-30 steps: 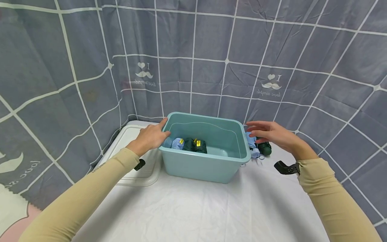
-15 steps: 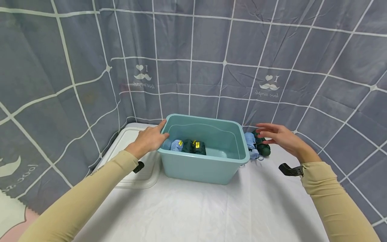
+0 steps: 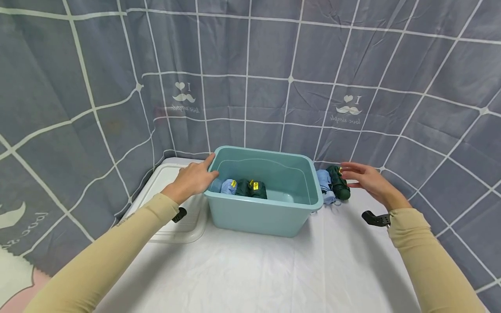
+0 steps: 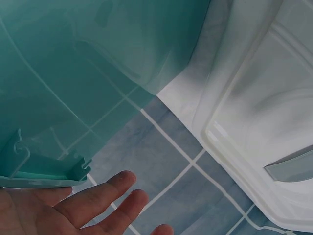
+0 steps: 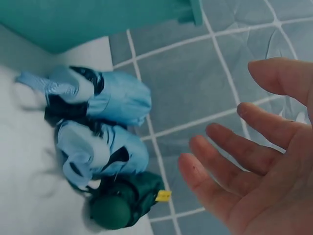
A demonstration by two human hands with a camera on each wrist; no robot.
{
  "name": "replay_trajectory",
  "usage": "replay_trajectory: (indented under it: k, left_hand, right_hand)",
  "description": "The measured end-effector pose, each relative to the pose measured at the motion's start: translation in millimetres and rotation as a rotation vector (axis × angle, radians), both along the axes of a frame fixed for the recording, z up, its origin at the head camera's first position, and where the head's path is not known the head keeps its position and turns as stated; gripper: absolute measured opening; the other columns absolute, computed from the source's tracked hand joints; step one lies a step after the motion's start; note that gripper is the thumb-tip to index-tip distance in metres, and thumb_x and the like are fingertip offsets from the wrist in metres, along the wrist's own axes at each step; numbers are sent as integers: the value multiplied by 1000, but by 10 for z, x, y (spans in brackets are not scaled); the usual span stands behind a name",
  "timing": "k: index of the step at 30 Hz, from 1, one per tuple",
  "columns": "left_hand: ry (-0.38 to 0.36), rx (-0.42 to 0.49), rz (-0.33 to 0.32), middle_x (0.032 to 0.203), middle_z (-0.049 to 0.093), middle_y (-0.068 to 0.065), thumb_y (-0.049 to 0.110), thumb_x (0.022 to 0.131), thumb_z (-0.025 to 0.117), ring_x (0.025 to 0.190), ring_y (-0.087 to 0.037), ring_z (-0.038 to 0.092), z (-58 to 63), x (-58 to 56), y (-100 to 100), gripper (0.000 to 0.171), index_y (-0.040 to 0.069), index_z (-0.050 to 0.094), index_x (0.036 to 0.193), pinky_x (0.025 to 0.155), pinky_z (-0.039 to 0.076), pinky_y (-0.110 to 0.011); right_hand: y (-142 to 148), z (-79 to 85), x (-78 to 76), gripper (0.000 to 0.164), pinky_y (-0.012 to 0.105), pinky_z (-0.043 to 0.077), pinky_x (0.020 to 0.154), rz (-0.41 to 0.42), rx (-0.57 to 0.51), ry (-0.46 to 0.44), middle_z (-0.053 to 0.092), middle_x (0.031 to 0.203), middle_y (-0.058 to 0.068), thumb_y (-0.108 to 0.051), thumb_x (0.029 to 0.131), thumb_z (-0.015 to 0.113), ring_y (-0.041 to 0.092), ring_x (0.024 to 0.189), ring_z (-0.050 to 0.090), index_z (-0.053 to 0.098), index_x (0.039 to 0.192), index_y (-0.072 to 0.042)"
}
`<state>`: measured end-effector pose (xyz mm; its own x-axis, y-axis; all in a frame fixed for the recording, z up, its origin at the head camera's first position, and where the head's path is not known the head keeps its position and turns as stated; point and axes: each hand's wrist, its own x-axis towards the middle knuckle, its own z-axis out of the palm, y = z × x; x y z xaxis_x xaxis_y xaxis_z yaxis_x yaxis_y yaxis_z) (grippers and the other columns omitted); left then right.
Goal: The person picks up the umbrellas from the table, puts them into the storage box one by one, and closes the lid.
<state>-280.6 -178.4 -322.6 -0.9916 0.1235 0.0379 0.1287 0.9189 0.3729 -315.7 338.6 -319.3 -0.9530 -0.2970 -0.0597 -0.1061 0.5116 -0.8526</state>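
Note:
A teal plastic storage bin (image 3: 258, 217) stands on the white-covered table. My left hand (image 3: 192, 180) rests on its left rim, and the left wrist view shows straight fingers (image 4: 98, 200) outside, below the rim. Two dark green folded umbrellas (image 3: 258, 190) with yellow tags and a light blue folded umbrella (image 3: 228, 187) lie inside at the left. My right hand (image 3: 368, 180) hovers with spread fingers, holding nothing, beside another dark green folded umbrella (image 5: 117, 203). Two light blue folded umbrellas (image 5: 120, 95) with wrist straps lie next to that one, right of the bin.
A white lid (image 3: 182, 226) lies flat left of the bin, partly behind my left forearm. Grey curtains with white grid lines (image 3: 274, 100) hang close behind the bin and along both sides.
My right hand has moved a little to the right, from near the bin's right rim to beside the dark green umbrella, uncovering the umbrellas there. The left hand stays at the rim.

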Motion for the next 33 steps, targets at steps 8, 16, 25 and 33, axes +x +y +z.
replay_trajectory:
  k: [8, 16, 25, 33]
  left_hand:
    - [4, -7, -1, 149, 49, -25, 43, 99, 38, 129, -45, 54, -4, -14, 0, 74, 17, 14, 164, 102, 32, -72]
    - [-1, -5, 0, 149, 50, -24, 44, 99, 38, 130, -45, 53, -3, -12, 0, 73, 17, 15, 164, 102, 33, -72]
    - [-7, -3, 5, 149, 49, -24, 44, 99, 37, 131, -44, 52, -1, -18, -6, 73, 19, 14, 164, 103, 33, -70]
    - [-8, -3, 9, 150, 49, -24, 44, 99, 38, 131, -44, 52, 2, -17, 2, 74, 19, 14, 164, 102, 34, -68]
  right_hand:
    - [109, -184, -114, 69, 21, 53, 90, -64, -59, -21, 39, 150, 16, -32, 103, 57, -9, 103, 57, 28, 158, -2]
    - [174, -381, -206, 67, 27, 54, 93, -145, -60, -14, 46, 144, 16, -27, 104, 56, -13, 96, 56, 28, 158, 0]
    - [219, -596, -298, 65, 27, 54, 93, -217, -52, -33, 34, 156, 31, -24, 104, 55, -12, 96, 55, 27, 158, -1]
    - [257, -728, -336, 66, 46, 47, 107, -302, -15, -32, 34, 157, 30, -26, 104, 54, 24, 127, 53, 27, 158, 0]
